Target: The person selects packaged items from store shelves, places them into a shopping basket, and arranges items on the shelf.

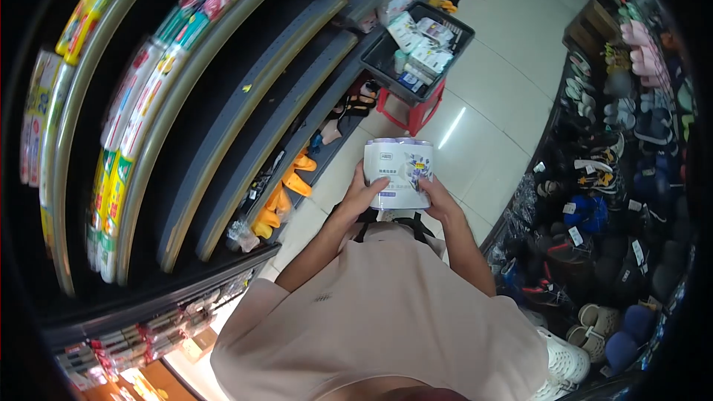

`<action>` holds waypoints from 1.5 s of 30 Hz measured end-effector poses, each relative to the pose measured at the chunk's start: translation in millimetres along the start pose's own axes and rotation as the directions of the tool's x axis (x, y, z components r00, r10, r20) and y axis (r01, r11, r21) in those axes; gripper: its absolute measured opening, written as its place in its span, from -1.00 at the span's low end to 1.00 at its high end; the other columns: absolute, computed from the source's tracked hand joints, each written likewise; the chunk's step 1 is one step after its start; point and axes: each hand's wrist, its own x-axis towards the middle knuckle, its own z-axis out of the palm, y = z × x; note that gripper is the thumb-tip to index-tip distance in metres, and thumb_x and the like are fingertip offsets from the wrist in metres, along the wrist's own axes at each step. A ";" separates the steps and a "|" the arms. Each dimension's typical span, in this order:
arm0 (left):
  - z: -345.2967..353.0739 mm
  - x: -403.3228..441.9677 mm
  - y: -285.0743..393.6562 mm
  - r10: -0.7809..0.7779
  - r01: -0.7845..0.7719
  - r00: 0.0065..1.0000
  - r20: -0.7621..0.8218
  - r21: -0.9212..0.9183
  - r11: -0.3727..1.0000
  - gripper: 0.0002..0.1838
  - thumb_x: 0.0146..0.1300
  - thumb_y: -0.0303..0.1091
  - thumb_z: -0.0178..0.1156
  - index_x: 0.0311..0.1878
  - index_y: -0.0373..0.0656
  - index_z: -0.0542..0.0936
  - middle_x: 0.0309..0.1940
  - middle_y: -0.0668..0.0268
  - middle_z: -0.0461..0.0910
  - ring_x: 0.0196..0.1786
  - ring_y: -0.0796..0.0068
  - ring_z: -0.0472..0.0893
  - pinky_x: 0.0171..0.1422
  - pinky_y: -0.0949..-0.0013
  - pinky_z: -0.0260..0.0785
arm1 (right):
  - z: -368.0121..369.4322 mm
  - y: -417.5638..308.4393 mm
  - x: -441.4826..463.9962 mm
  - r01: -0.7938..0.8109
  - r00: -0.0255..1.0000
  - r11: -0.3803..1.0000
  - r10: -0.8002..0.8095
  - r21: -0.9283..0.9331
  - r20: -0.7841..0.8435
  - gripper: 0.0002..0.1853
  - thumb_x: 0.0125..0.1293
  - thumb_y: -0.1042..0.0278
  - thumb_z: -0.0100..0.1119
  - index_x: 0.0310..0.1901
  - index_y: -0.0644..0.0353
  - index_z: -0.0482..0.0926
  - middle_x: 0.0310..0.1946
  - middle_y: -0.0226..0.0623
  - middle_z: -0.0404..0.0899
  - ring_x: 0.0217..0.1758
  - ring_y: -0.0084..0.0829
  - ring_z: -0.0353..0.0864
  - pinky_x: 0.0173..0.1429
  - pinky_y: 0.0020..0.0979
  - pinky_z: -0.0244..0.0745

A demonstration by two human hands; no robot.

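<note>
Held in front of my body is a white package (399,167) with a purple floral print and small lettering; its contents cannot be made out. My left hand (362,194) grips its left side, thumb across the front. On the opposite side, my right hand (440,197) is closed around the lower right edge, with its thumb on the front. The fingers behind the package are hidden. Beyond it, a dark plastic basket (369,57) holds several white packets and bottles, resting on a red stool (407,113).
Shelves (256,96) on the left carry boxed rolls (137,104) at their upper levels. Orange slippers (299,174) lie near the floor below. Many shoes and sandals (594,178) line the right side. A tiled floor aisle (497,52) runs between.
</note>
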 end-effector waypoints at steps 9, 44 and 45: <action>33.2 90.4 25.3 -0.017 0.009 0.937 0.349 0.026 1.000 0.02 0.20 -0.20 0.34 0.56 -0.31 -0.07 0.43 -0.03 0.22 0.50 0.14 0.24 0.57 0.18 0.10 | -38.7 -31.8 12.3 0.191 0.932 0.977 -0.210 -0.091 -0.295 -0.27 0.22 0.31 0.35 0.39 0.24 0.26 0.20 -0.20 0.53 0.22 -0.28 0.57 0.32 -0.23 0.50; 43.7 264.5 69.8 -0.193 0.194 0.908 -0.373 -0.036 0.980 -0.50 0.49 -0.15 0.14 0.38 -0.19 0.44 0.06 0.18 0.64 0.04 0.41 0.64 0.10 0.39 0.49 | -137.1 -255.4 426.6 -0.141 0.959 -0.255 -0.277 -0.957 -0.067 0.23 -0.09 0.05 0.56 0.56 0.10 -0.03 -0.01 0.10 0.51 0.08 0.11 0.55 0.14 0.06 0.47; 45.5 261.1 68.2 -0.182 0.186 0.898 -0.402 -0.030 0.982 -0.51 0.50 -0.16 0.14 0.38 -0.20 0.44 0.05 0.18 0.64 0.04 0.42 0.64 0.10 0.39 0.49 | -137.6 -246.5 433.9 -0.162 0.960 -0.302 -0.268 -0.939 -0.080 0.20 -0.06 0.00 0.53 0.58 -0.04 -0.03 0.05 0.10 0.47 0.15 0.12 0.52 0.14 0.12 0.43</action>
